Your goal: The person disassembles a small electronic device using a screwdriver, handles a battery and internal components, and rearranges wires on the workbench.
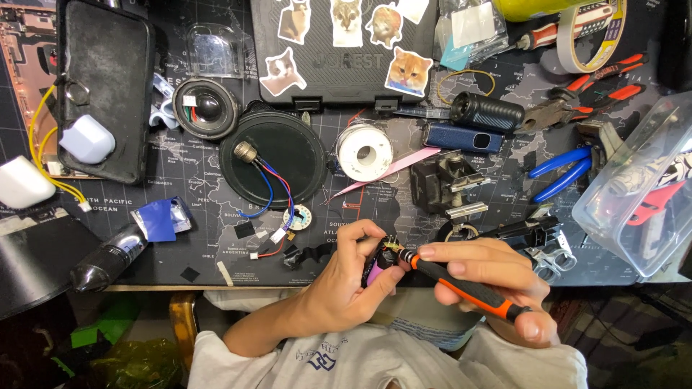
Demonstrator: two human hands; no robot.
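My left hand [344,281] grips a small black device with a purple part [378,271] near the desk's front edge. My right hand [497,284] holds an orange and black screwdriver [461,284], its tip set against the top of that device, where a small circuit board [393,243] shows. Both hands meet just in front of my body.
A round black speaker [277,151] with red and blue wires, a smaller speaker [207,106], a solder spool [364,153], blue-handled cutters [562,173], orange-handled pliers [587,97], a clear plastic box [645,187], a tape roll [591,32] and a stickered case [342,43] crowd the dark mat.
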